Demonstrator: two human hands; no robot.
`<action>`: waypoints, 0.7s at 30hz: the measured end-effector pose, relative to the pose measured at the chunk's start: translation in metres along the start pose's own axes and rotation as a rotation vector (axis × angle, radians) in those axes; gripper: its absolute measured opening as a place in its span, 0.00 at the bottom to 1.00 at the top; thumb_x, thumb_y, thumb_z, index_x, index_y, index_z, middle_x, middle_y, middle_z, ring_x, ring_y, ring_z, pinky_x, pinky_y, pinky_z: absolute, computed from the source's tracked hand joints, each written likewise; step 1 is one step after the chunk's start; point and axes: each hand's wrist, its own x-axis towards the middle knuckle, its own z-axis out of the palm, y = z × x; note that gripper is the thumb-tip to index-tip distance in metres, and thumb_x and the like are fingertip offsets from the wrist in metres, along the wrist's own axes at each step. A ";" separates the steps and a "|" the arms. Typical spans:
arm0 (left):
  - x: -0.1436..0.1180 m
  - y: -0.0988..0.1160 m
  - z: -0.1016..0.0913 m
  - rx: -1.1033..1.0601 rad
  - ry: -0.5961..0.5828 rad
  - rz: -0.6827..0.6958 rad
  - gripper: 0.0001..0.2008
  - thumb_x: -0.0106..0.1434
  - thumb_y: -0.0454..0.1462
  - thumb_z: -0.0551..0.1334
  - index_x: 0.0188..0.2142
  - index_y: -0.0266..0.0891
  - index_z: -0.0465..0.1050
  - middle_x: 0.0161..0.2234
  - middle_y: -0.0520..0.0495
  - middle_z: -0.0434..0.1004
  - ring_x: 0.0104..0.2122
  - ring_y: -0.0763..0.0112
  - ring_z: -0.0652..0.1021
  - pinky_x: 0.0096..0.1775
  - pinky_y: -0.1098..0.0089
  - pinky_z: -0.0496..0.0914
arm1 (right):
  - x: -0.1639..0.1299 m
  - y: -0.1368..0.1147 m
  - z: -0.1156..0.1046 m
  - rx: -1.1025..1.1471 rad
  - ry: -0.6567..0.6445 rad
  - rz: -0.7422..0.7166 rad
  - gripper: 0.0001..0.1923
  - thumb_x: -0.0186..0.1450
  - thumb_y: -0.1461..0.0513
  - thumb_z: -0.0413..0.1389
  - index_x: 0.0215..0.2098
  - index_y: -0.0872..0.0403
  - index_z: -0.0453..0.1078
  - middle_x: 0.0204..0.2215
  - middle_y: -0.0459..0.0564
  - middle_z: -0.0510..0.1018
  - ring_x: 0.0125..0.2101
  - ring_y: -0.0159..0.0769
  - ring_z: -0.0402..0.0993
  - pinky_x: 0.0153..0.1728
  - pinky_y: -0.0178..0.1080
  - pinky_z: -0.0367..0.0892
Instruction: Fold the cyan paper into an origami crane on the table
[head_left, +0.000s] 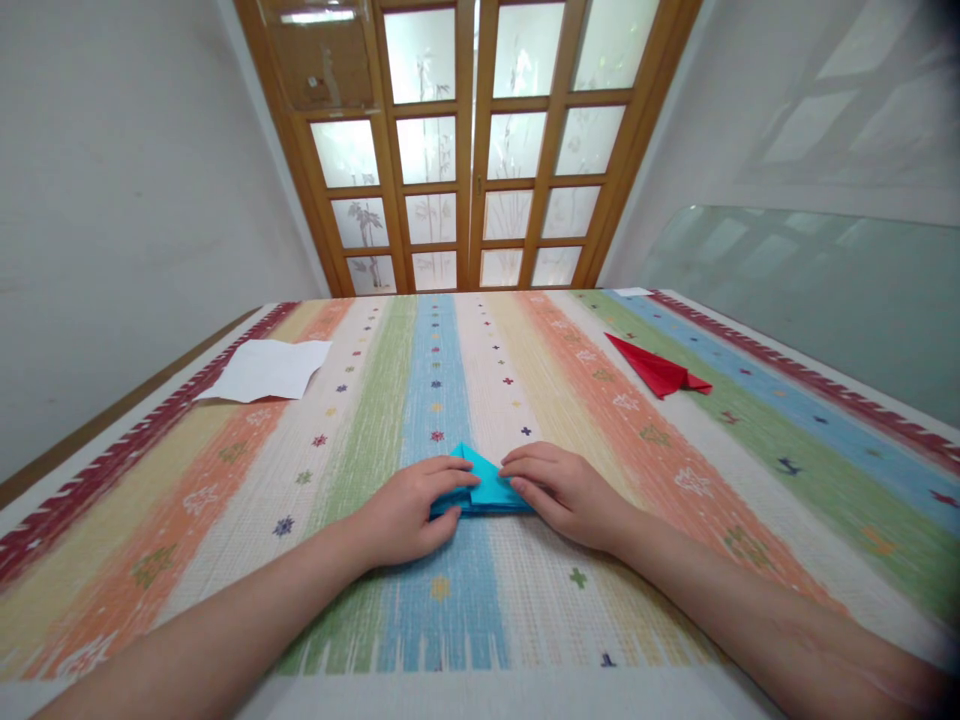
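Observation:
A sheet of bright blue paper (489, 488), folded into a small shape with a pointed top, lies on the striped tablecloth in front of me. My left hand (412, 508) grips its left end, fingers on top and thumb at the near edge. On the right end, my right hand (571, 494) has its fingers and thumb closed over the paper. Both ends of the folded paper are partly hidden under the fingers.
A red folded paper plane (654, 366) lies at the far right of the tablecloth (375, 620). Toward the far left is a white sheet of paper (262, 369) with a slightly raised edge. Wooden doors with glass panes (474, 150) stand beyond the table, between pale walls.

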 end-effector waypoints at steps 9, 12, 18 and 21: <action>0.002 -0.005 0.000 -0.060 0.010 -0.030 0.22 0.61 0.32 0.62 0.56 0.41 0.71 0.58 0.41 0.73 0.58 0.59 0.72 0.60 0.54 0.66 | -0.001 0.000 0.000 0.016 0.008 0.007 0.12 0.73 0.62 0.50 0.47 0.53 0.75 0.43 0.54 0.80 0.45 0.39 0.75 0.48 0.44 0.69; 0.002 -0.005 0.001 -0.046 0.019 -0.031 0.22 0.61 0.31 0.61 0.56 0.41 0.71 0.58 0.40 0.73 0.58 0.61 0.72 0.60 0.55 0.66 | -0.001 0.000 0.000 0.026 0.022 0.000 0.12 0.73 0.62 0.50 0.46 0.53 0.75 0.43 0.54 0.80 0.45 0.39 0.75 0.47 0.43 0.69; 0.000 -0.003 0.002 0.002 -0.030 -0.024 0.23 0.62 0.35 0.64 0.58 0.44 0.70 0.60 0.41 0.70 0.59 0.58 0.71 0.60 0.53 0.66 | -0.001 -0.002 0.000 0.022 0.019 0.003 0.12 0.73 0.62 0.49 0.46 0.53 0.75 0.43 0.54 0.80 0.44 0.39 0.76 0.47 0.44 0.70; 0.000 -0.004 0.003 0.001 -0.027 -0.039 0.23 0.62 0.35 0.64 0.58 0.44 0.70 0.60 0.42 0.70 0.59 0.58 0.71 0.60 0.53 0.66 | -0.001 -0.002 0.000 0.035 0.009 0.009 0.12 0.73 0.62 0.49 0.45 0.53 0.75 0.42 0.54 0.80 0.44 0.39 0.76 0.47 0.44 0.70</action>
